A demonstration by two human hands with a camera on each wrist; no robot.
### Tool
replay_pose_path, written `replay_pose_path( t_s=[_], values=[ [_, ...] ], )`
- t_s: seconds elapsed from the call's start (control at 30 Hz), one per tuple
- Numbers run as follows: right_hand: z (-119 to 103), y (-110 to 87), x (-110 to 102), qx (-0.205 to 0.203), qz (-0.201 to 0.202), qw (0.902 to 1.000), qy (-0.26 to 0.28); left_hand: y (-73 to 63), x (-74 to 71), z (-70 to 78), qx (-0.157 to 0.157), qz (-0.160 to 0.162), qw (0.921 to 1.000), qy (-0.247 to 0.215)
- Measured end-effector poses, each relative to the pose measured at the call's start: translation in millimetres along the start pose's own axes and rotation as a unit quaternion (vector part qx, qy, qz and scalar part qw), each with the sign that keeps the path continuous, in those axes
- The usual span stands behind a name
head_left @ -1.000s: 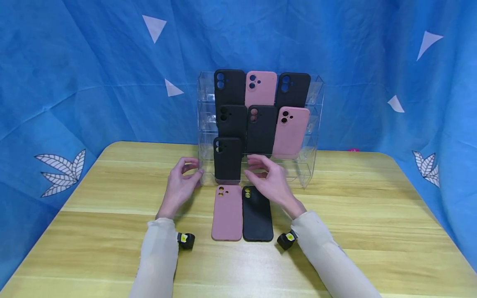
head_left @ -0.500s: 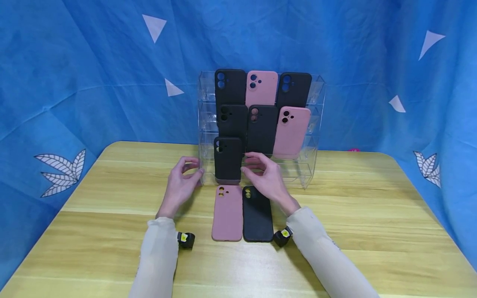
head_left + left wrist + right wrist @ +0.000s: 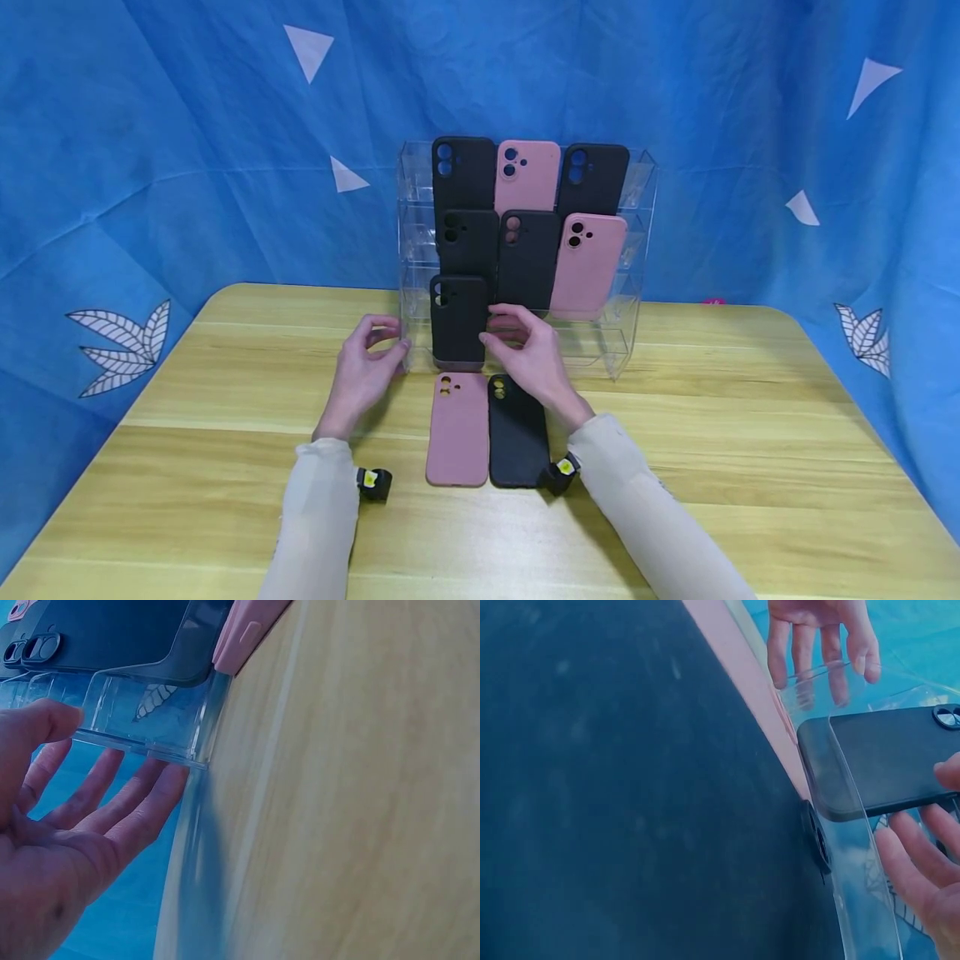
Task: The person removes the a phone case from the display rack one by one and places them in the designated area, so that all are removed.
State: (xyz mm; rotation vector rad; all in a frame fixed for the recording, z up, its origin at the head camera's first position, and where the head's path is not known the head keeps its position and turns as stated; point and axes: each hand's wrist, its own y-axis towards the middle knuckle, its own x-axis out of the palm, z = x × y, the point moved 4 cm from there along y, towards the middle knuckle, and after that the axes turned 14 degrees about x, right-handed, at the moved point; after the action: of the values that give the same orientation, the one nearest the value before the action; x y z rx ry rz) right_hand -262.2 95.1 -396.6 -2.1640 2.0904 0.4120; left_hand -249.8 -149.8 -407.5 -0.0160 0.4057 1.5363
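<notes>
My left hand (image 3: 360, 375) is at the left side of a clear stepped display rack (image 3: 592, 340); its fingertips and thumb touch the side wall (image 3: 150, 712), fingers fairly straight. In the bottom tier a black phone case (image 3: 458, 321) stands upright at the left. My right hand (image 3: 534, 358) is at that case's right edge, thumb towards the front and fingers bent a little. In the right wrist view the thumb (image 3: 949, 772) overlaps the case's face and the fingers lie along its edge; I see no firm grip.
Above, the rack's upper tiers hold several black and pink cases (image 3: 588, 262). A pink case (image 3: 457, 433) and a black case (image 3: 516, 442) lie flat on the wooden table (image 3: 735, 450) before the rack. A blue cloth (image 3: 187, 150) hangs behind.
My right hand has moved slightly left, from just beside the lowest black case to its right edge. The left hand stays at the rack's side; the cases have not visibly shifted.
</notes>
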Motion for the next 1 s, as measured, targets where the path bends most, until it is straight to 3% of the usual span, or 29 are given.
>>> replay_pose_path(
  t_s=[0.37,0.67,1.0],
  values=[
    [-1.1,3.6,3.6,0.003,0.034,0.9993,0.015,-1.0,0.0,0.9,-0.009,0.002,0.9999,0.005],
    [-2.2,4.4,4.3,0.016,0.038,0.9991,0.012,-2.3,0.0,2.1,-0.009,-0.002,1.0,-0.003],
    [-3.0,3.0,-3.7,-0.014,0.036,0.9983,0.042,-2.3,0.0,1.4,-0.001,-0.002,1.0,0.005]
  ],
)
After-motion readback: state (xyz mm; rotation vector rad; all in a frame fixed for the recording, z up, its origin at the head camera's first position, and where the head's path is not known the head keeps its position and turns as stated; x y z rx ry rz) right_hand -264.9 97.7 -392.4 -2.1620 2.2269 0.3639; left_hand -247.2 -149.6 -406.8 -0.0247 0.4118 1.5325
